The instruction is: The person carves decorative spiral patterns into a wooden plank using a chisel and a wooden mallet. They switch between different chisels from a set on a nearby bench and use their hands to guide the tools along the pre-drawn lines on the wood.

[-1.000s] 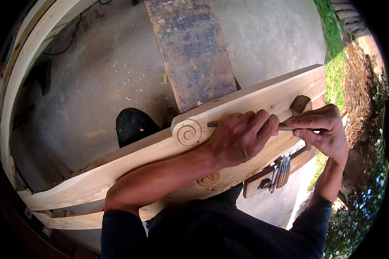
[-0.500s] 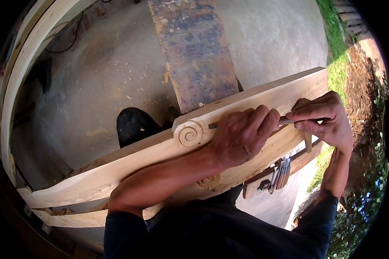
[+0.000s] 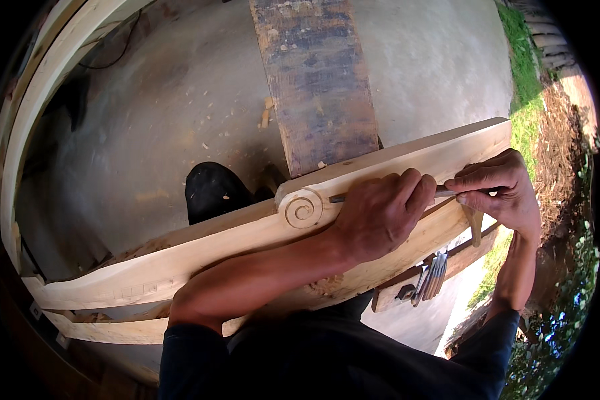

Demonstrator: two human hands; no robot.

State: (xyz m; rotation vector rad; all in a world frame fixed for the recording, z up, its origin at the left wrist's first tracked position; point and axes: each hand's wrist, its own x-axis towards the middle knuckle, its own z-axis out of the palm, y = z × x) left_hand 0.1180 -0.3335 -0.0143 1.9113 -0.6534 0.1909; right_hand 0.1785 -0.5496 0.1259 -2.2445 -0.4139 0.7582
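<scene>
My left hand is closed round the shaft of a slim metal carving chisel, its wrist resting across a pale wooden beam. The chisel's tip shows to the left of that fist, close beside a round spiral carving on the beam's face. At the chisel's back end, the fingers of my right hand pinch the tool. Its handle is mostly hidden by that hand. Below the right hand, a wooden piece, perhaps a mallet handle, sticks down.
A second pale beam with a carved rosette runs nearer my body. Several chisels lie on a wooden ledge at right. Beyond the beam is a stained plank. A dark shoe and wood chips are on the concrete floor.
The view has shifted slightly, so the beam and plank appear a little farther right. Both hands keep their hold on the chisel, with little other visible change.
</scene>
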